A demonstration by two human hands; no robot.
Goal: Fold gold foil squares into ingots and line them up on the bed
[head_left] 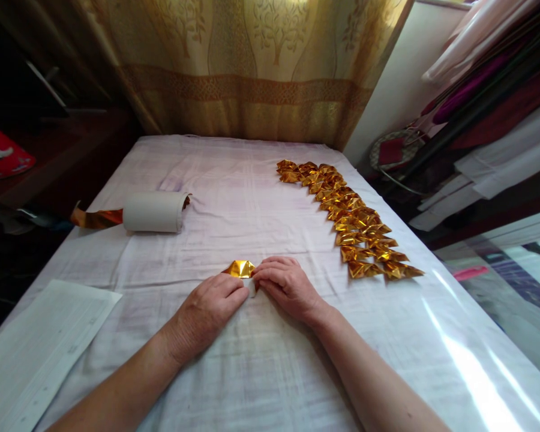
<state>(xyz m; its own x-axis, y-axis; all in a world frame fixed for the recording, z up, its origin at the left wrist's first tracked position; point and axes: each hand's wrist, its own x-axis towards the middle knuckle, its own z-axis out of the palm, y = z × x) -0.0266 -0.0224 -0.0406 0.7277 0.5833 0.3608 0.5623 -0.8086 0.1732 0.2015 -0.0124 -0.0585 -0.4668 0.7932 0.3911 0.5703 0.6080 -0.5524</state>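
Observation:
Between my two hands, low over the cloth-covered table, is a shiny gold foil paper piece (242,269), partly folded, with a pale underside showing at its near edge. My left hand (213,303) is closed on its left side, the thumb pressing along the near edge. From the right, my right hand (288,285) pinches the other end, fingers bent over it. The fingers hide much of the piece. To the right lie rows of folded gold foil pieces (357,225), pointed at their ends and overlapping each other.
A white roll (153,212) lies at left with a strip of gold foil (99,218) sticking out. White paper sheets (49,345) lie at the near left of the white tablecloth (234,180). A gold curtain (252,66) hangs behind; clothes (499,120) hang at right.

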